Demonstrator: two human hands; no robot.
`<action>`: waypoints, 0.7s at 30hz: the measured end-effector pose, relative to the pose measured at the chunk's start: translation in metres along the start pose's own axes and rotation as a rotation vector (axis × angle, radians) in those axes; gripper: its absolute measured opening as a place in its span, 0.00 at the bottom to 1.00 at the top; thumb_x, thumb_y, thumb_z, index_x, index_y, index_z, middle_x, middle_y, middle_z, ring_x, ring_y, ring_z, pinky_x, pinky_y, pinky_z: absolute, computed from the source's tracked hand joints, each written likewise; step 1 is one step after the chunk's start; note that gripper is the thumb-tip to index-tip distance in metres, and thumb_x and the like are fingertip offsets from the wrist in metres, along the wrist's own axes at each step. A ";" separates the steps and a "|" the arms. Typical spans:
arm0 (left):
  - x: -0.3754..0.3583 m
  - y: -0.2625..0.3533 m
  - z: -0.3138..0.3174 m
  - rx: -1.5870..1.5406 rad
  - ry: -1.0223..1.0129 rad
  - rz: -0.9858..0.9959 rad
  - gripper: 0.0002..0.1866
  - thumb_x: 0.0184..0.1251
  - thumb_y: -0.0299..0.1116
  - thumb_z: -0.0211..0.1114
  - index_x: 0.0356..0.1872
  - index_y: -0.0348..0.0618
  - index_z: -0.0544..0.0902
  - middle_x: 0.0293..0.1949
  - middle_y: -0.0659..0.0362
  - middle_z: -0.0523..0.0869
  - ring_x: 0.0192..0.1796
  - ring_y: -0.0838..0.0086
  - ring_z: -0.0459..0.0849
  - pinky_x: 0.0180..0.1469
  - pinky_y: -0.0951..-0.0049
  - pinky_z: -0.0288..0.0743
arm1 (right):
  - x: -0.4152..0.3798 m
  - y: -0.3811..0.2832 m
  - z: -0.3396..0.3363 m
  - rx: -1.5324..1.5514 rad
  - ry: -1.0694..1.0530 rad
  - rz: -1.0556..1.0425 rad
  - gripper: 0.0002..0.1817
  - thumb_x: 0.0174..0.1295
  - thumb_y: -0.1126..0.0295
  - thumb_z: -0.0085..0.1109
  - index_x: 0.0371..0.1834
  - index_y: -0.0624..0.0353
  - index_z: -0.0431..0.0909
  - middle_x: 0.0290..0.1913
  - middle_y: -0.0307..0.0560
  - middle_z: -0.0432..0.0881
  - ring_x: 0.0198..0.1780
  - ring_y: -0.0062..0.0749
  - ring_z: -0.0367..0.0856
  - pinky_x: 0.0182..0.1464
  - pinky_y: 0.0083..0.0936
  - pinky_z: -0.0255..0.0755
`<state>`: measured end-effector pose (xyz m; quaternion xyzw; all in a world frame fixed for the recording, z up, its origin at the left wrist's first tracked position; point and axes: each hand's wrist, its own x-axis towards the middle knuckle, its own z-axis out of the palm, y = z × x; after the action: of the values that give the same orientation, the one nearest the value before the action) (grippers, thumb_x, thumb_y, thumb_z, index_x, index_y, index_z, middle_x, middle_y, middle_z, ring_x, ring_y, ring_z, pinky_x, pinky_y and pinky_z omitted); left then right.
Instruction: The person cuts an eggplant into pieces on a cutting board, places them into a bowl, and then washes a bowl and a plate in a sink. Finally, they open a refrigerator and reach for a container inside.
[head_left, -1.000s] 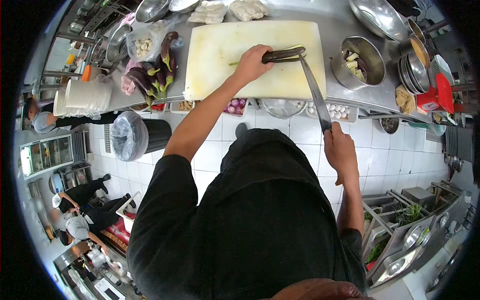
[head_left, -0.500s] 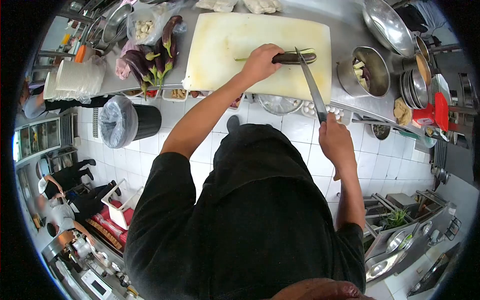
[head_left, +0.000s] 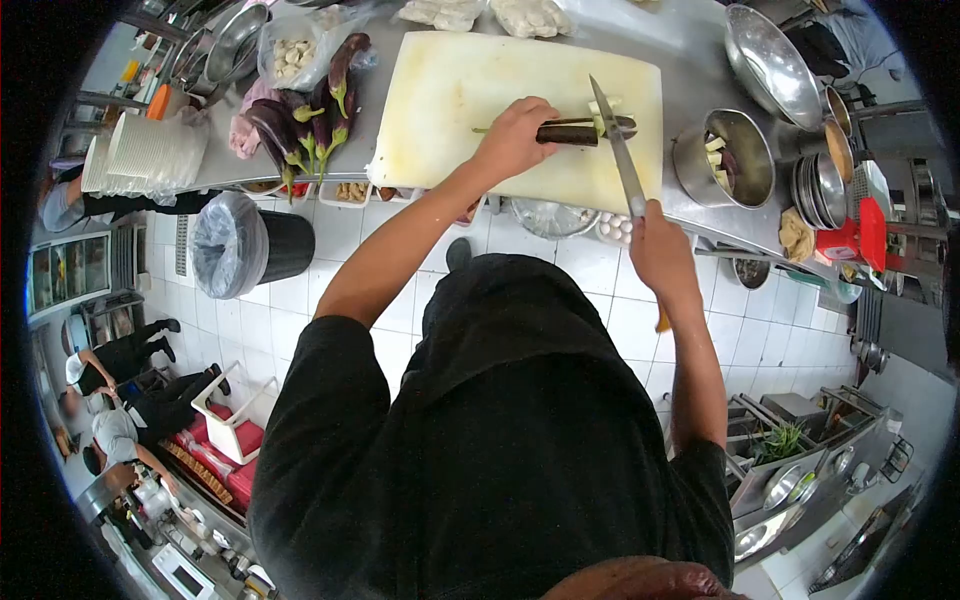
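Observation:
On the pale cutting board [head_left: 450, 90], my left hand [head_left: 515, 140] is closed over dark eggplant strips [head_left: 568, 134] lying lengthwise. Cut eggplant pieces [head_left: 612, 103] with pale flesh sit at the strips' right end. My right hand [head_left: 662, 250] grips a large kitchen knife [head_left: 624, 160]. Its blade lies across the right end of the eggplant, tip pointing away from me. Right of the board stands a metal pot [head_left: 757, 165] holding eggplant chunks [head_left: 716, 156], some showing pale flesh. The left hand hides the near part of the strips.
Whole eggplants [head_left: 275, 130] lie left of the board, beside a plastic bag of pale pieces [head_left: 292, 58]. Stacked white containers [head_left: 150, 150] stand farther left. Metal bowls [head_left: 770, 65] crowd the right. A lined bin [head_left: 230, 245] is on the floor; other people [head_left: 120, 430] are behind, left.
The knife has cut through the eggplant near its right end, and pale cut faces now show there. My left hand has shifted slightly left and down; the right hand has drawn back a little.

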<state>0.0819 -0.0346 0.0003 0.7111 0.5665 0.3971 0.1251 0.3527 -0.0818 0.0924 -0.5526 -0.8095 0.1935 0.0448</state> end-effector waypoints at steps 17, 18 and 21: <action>-0.014 -0.008 -0.014 -0.094 -0.048 -0.037 0.17 0.53 0.27 0.71 0.45 0.39 0.84 0.47 0.51 0.84 0.47 0.54 0.83 0.52 0.62 0.78 | -0.037 -0.052 -0.019 -0.078 -0.281 0.106 0.08 0.67 0.73 0.48 0.45 0.65 0.67 0.29 0.71 0.82 0.33 0.70 0.83 0.39 0.58 0.77; -0.014 -0.008 -0.014 -0.095 -0.080 -0.076 0.16 0.53 0.27 0.71 0.45 0.38 0.84 0.46 0.52 0.84 0.48 0.55 0.83 0.53 0.61 0.78 | -0.033 -0.051 -0.012 -0.091 -0.288 0.111 0.08 0.67 0.73 0.47 0.45 0.65 0.67 0.30 0.71 0.82 0.34 0.69 0.83 0.39 0.57 0.77; -0.008 -0.007 -0.017 -0.107 -0.132 -0.119 0.15 0.53 0.27 0.70 0.44 0.37 0.84 0.46 0.53 0.84 0.51 0.56 0.82 0.56 0.60 0.76 | 0.002 -0.032 0.036 -0.033 -0.201 0.043 0.08 0.66 0.73 0.45 0.44 0.66 0.67 0.33 0.73 0.83 0.37 0.69 0.83 0.42 0.58 0.76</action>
<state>0.0651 -0.0442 0.0035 0.6931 0.5764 0.3710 0.2231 0.3139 -0.0996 0.0707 -0.5482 -0.8010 0.2353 -0.0497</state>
